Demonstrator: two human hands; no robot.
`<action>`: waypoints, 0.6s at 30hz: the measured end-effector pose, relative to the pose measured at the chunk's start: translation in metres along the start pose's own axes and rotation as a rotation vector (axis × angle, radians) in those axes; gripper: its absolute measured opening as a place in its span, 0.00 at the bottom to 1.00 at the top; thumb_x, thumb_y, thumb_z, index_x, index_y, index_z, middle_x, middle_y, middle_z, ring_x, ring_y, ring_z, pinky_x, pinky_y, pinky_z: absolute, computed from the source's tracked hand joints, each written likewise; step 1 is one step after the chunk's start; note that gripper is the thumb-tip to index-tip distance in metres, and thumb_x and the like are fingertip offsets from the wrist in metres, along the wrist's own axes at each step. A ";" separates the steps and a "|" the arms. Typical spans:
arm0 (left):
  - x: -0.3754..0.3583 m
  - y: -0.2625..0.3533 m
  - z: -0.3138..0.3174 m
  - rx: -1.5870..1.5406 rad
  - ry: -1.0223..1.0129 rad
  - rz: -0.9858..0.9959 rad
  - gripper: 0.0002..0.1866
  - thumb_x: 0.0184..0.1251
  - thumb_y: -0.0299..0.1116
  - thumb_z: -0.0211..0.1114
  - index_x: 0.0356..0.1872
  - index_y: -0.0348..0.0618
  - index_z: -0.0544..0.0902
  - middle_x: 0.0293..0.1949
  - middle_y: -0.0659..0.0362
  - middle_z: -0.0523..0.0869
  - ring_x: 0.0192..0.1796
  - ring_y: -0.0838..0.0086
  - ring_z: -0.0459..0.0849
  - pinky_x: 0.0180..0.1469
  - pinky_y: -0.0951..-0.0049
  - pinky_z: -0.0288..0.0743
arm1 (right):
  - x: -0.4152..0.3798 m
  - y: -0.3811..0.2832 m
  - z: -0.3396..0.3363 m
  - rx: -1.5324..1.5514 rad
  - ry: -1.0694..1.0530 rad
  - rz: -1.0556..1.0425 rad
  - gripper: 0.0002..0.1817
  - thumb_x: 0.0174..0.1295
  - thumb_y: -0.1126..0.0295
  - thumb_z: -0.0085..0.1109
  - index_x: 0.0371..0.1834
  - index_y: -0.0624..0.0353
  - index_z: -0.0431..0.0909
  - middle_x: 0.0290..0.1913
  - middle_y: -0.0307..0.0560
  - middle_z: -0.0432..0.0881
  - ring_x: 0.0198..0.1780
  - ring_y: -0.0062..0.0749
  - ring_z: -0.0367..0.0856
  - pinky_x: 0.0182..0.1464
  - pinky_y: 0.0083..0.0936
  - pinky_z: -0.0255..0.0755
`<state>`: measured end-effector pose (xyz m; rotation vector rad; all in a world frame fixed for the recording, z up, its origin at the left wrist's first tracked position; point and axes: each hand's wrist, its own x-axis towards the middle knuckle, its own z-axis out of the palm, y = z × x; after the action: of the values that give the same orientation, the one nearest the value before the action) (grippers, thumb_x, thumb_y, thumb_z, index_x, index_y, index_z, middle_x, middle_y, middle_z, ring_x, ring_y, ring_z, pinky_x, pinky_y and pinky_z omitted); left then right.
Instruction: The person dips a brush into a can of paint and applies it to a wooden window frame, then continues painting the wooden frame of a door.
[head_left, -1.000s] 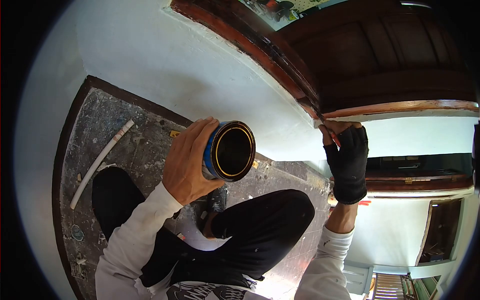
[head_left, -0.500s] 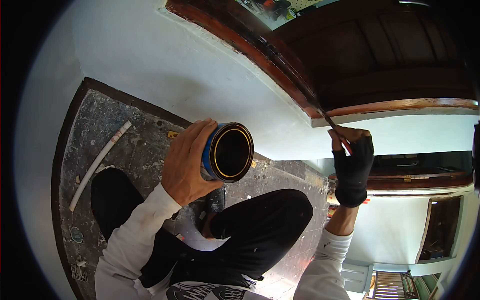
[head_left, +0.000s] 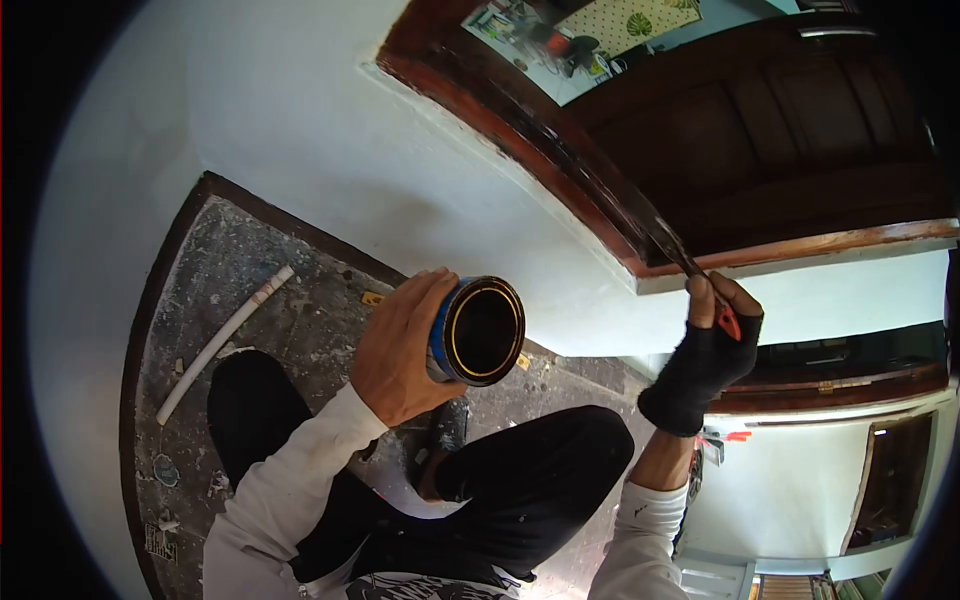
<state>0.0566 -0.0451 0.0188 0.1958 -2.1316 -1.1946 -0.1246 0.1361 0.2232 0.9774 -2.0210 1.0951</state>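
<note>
My bare left hand is wrapped round the side of a blue tin can, whose round mouth faces me and shows dark inside with a yellow ring at the rim. In a black fingerless glove, my right hand pinches a paintbrush by its red handle. The brush's dark end reaches up and left, overlapping the lower corner of the brown wooden door frame. Parts of the frame look dark and glossy, others reddish brown.
Behind the frame is a dark panelled door. A pale wall runs below the frame. On the paint-spotted floor lie a white pipe and small scraps. My bent knees sit under the can.
The view has shifted, so the scene sits lower and further right. My right hand has turned at the wrist, showing more of the brush's red handle. My left hand still holds the can.
</note>
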 end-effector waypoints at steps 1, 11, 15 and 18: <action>0.000 0.000 -0.001 -0.008 0.009 0.003 0.66 0.39 0.34 0.95 0.83 0.40 0.63 0.80 0.42 0.73 0.82 0.42 0.71 0.83 0.44 0.65 | 0.000 -0.011 0.019 0.048 0.006 -0.020 0.11 0.69 0.76 0.80 0.50 0.63 0.87 0.45 0.42 0.88 0.43 0.22 0.85 0.52 0.21 0.80; -0.004 -0.004 -0.018 0.014 0.086 -0.025 0.65 0.44 0.39 0.94 0.85 0.48 0.62 0.80 0.47 0.71 0.84 0.45 0.69 0.85 0.42 0.65 | 0.025 -0.058 0.153 0.404 -0.220 -0.039 0.13 0.70 0.69 0.82 0.51 0.60 0.87 0.43 0.38 0.90 0.42 0.15 0.85 0.47 0.17 0.81; -0.003 -0.001 -0.024 0.015 0.113 -0.015 0.66 0.41 0.37 0.95 0.84 0.44 0.62 0.80 0.44 0.73 0.82 0.44 0.71 0.84 0.43 0.66 | 0.025 -0.058 0.178 0.388 -0.284 -0.066 0.14 0.70 0.68 0.82 0.50 0.61 0.87 0.42 0.39 0.90 0.41 0.15 0.85 0.46 0.18 0.81; -0.003 -0.001 -0.027 0.019 0.127 -0.007 0.67 0.37 0.34 0.96 0.83 0.40 0.63 0.79 0.42 0.74 0.81 0.42 0.72 0.83 0.45 0.67 | 0.021 -0.046 0.179 0.349 -0.269 -0.134 0.14 0.69 0.68 0.82 0.50 0.60 0.87 0.41 0.40 0.90 0.40 0.16 0.85 0.46 0.18 0.81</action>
<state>0.0758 -0.0634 0.0261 0.2806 -2.0342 -1.1355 -0.1291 -0.0438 0.1774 1.4854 -1.9691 1.3275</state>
